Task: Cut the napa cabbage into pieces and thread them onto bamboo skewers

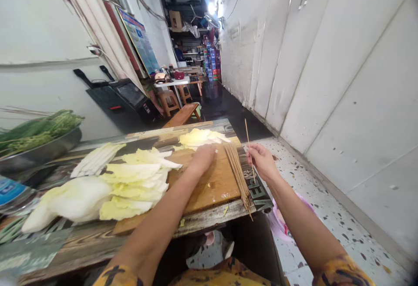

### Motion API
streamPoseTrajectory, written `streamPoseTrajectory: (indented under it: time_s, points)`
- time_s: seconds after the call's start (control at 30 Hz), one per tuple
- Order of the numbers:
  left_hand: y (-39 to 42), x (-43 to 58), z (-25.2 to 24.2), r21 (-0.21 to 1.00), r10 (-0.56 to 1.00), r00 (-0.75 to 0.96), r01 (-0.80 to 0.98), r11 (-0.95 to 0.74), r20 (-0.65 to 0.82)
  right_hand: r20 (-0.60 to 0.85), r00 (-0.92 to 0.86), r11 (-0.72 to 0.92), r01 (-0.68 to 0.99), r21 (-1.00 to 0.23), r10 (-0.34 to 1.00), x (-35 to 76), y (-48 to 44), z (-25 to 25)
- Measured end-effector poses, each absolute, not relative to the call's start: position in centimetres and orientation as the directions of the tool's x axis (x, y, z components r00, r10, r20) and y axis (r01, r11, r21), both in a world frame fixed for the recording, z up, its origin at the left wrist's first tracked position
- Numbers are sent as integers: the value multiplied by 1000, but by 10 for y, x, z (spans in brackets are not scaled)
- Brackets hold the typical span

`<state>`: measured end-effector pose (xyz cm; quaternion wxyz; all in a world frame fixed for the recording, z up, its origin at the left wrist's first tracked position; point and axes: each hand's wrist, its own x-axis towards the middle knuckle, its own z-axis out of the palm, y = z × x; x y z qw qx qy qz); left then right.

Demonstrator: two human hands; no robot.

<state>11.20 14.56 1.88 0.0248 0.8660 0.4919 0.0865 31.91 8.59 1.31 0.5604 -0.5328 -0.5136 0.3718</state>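
Note:
My right hand (261,159) pinches a thin wooden skewer (247,136), held nearly upright past the table's right edge. Over the cutting board (212,186), my left hand (205,157) has its fingers closed at the near side of some yellow-white cabbage leaves (200,138); what lies between the fingers is too small to make out. A bundle of skewers (237,175) lies along the board's right edge, between the hands. Cut cabbage pieces (137,183) overlap on the board's left part, beside a pale cabbage chunk (76,199).
A metal bowl of greens (42,144) stands at the far left, above a blue-labelled container (13,192). Behind the table is a wooden bench (183,115). A pink bag (281,223) sits on the floor at right, beside the white wall (326,81).

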Motion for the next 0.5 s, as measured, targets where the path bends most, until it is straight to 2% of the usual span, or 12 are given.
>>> streamPoseTrajectory:
  time_s: [0.1, 0.2, 0.27, 0.37, 0.43, 0.5]
  points:
    - [159, 104, 20, 120, 874, 472, 867, -484, 113, 161, 125, 156, 47, -987, 979, 314, 49, 11]
    - [160, 103, 20, 141, 877, 459, 868, -476, 139, 172, 93, 167, 60, -984, 981, 311, 19, 10]
    - [152, 102, 21, 177, 884, 431, 870, -460, 180, 263, 99, 240, 202, -950, 960, 312, 4, 10]
    - [124, 100, 28, 246, 893, 345, 875, -417, 290, 454, 33, 383, 483, -787, 890, 311, -14, 9]
    - [96, 96, 34, 395, 892, 246, 829, -396, 379, 512, -57, 451, 561, -694, 857, 308, -25, 9]
    - [66, 90, 37, 677, 921, 106, 648, -349, 374, 539, -118, 498, 582, -643, 834, 301, -34, 8]
